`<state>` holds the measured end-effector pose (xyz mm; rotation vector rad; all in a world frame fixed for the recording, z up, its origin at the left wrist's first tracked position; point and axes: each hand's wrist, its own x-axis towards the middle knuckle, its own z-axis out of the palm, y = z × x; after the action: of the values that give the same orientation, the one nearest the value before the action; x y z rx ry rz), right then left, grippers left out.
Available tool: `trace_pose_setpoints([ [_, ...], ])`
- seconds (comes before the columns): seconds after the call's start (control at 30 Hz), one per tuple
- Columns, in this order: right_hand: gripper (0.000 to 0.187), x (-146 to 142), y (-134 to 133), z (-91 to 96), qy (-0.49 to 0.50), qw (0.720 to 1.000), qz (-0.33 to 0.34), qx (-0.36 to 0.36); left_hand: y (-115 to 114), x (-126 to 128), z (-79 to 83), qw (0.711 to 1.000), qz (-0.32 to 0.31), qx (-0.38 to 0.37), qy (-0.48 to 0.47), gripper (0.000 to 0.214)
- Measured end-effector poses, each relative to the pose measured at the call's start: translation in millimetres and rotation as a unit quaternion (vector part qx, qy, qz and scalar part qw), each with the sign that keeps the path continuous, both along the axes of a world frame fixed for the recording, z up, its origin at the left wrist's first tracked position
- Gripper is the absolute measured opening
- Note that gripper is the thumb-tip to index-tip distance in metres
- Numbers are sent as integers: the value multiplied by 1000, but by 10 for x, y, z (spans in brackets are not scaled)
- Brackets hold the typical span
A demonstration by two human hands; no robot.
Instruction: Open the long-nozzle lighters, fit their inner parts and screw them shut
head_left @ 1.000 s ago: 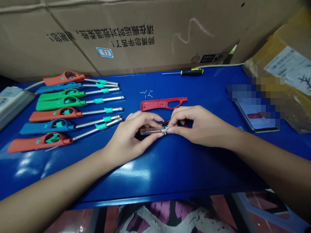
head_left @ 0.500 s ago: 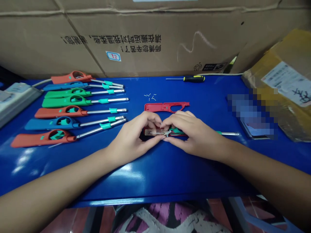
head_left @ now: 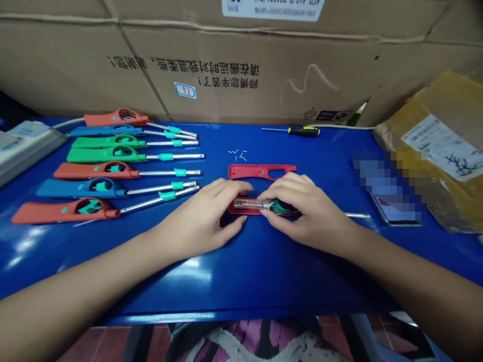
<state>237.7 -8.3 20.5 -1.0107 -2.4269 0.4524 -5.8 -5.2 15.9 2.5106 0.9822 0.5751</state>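
A red lighter half-shell [head_left: 232, 210] lies on the blue table with a clear fuel tank [head_left: 245, 203] in its left part. A green trigger [head_left: 279, 206] sits further right in it, partly behind my fingers, and a metal tube [head_left: 357, 215] sticks out beyond my right hand. My left hand [head_left: 207, 218] is open around the shell's left end, thumb and fingers apart. With thumb and fingertips, my right hand [head_left: 307, 208] pinches the tank at its pale valve end. The matching red half-shell [head_left: 242, 172] rests just behind, hollow side up.
Several long lighters [head_left: 94, 171] lie in a row at left, beside a white power strip [head_left: 32, 138]. Small screws [head_left: 241, 155] and a screwdriver [head_left: 304, 131] lie toward the back. A phone [head_left: 396, 213] and a taped parcel [head_left: 445, 151] are at right; a large carton [head_left: 226, 105] stands behind.
My left thumb and fingers have come off the valve end and spread apart to the left. The right hand keeps its pinch there. The view has shifted slightly.
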Motion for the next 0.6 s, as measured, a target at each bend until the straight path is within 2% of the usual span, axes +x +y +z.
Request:
trace_pose_setpoints([
  [0.2,12,-15,31,-30,40,999,8,-35,-40,28,-74,997,28,-43,-63,38],
  [0.33,14,-19,36,-46,30,999,13,-39,-53,55,-121,992,50,-72,-90,42],
  [0.6,20,-16,44,-50,2,998,14,-61,-91,52,-104,992,44,-66,-94,41],
])
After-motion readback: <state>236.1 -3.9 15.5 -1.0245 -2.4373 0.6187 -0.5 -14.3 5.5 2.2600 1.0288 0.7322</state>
